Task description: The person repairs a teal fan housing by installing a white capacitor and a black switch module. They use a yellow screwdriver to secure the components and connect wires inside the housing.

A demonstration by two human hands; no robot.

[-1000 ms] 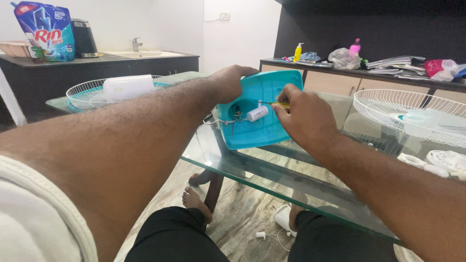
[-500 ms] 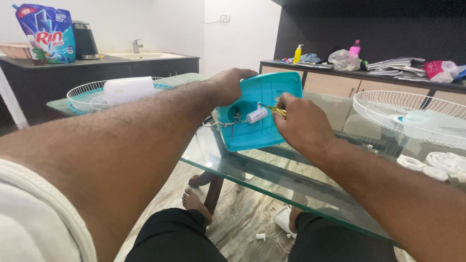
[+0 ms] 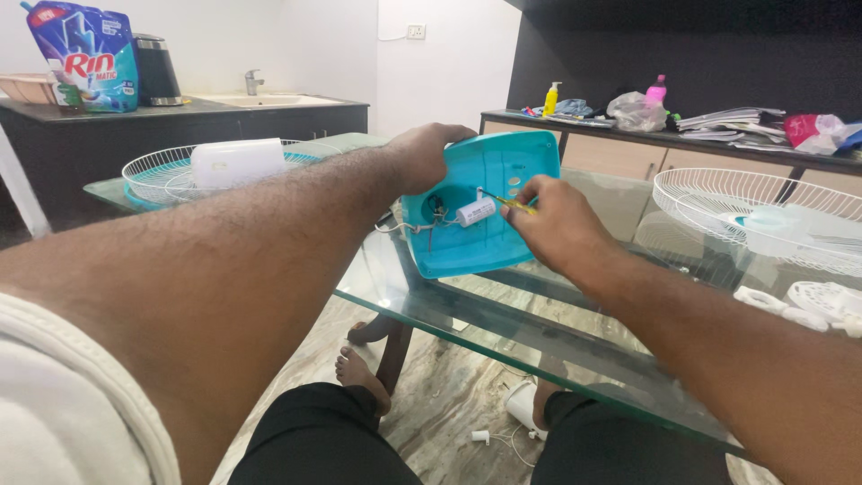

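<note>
The left hand [image 3: 429, 154] clamps the turquoise plastic fan housing [image 3: 480, 216] upright over the glass bench [image 3: 467, 310] while the right hand [image 3: 548, 220] pinches a thin yellow-handled tool [image 3: 507, 203] beside the white cylindrical capacitor [image 3: 475, 212], best kept steady and clear of the wires [image 3: 415, 228].

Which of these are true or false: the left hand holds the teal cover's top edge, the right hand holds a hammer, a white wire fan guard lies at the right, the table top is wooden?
1. The left hand grips the top edge of the teal plastic cover. True.
2. The right hand holds a hammer. False: it holds a slim yellow-handled tool beside the white cylinder.
3. A white wire fan guard lies at the right. True.
4. The table top is wooden. False: it is clear glass.
</note>
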